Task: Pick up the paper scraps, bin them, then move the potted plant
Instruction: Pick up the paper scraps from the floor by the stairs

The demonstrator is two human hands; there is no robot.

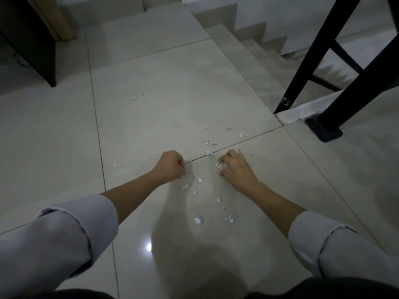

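Observation:
Several small white paper scraps point(198, 220) lie scattered on the pale tiled floor point(138, 130), mostly between and beyond my hands. My left hand point(171, 165) rests low over the floor as a closed fist; whether it holds scraps is hidden. My right hand point(235, 168) is curled over a small clump of paper scraps point(222, 166) at its fingertips, gathering them against the tile. A few more scraps point(206, 142) lie farther out near a tile joint. No potted plant or bin is in view.
A staircase point(254, 50) descends at the upper right, right beside the scraps. Black railing posts point(306, 61) and a black base plate point(326, 131) stand at the right. A dark cabinet point(32, 44) stands at the upper left.

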